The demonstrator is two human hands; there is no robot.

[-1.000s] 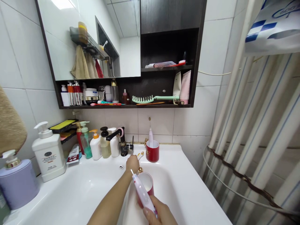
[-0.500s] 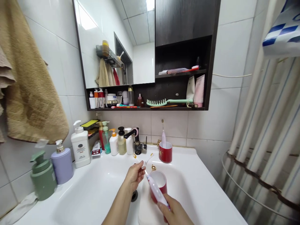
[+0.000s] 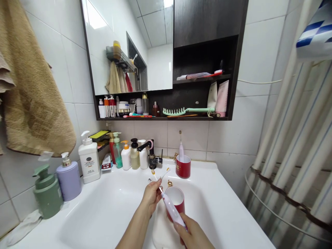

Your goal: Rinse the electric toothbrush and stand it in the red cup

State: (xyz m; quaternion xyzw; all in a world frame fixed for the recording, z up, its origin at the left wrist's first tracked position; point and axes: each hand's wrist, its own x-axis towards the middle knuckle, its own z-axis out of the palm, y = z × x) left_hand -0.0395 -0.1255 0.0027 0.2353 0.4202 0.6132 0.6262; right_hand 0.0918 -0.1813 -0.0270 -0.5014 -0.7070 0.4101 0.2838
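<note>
My right hand [image 3: 190,230] is wrapped round the lower handle of a pale pink electric toothbrush [image 3: 171,208], which slants up and to the left. My left hand [image 3: 151,196] is closed at its upper end. Two brush heads stick out past these fingers: one brush head [image 3: 153,172] lines up with the handle, while another brush head [image 3: 168,170] leans right with its stem running into my fingertips. How the stems sit between the fingers is partly hidden. Just behind the handle stands a red cup [image 3: 181,206] with a white inside.
Below my hands lies the white sink basin [image 3: 103,214]. A second red cup [image 3: 183,168] on the back ledge holds another electric toothbrush [image 3: 181,152]. The black faucet [image 3: 153,159] and several pump bottles [image 3: 135,157] line the back. A dark cabinet [image 3: 202,93] hangs above; pipes [image 3: 285,155] run at right.
My left hand has shifted slightly, and the brush head in line with the handle has swung a little to the right. The right hand keeps its hold on the handle.
</note>
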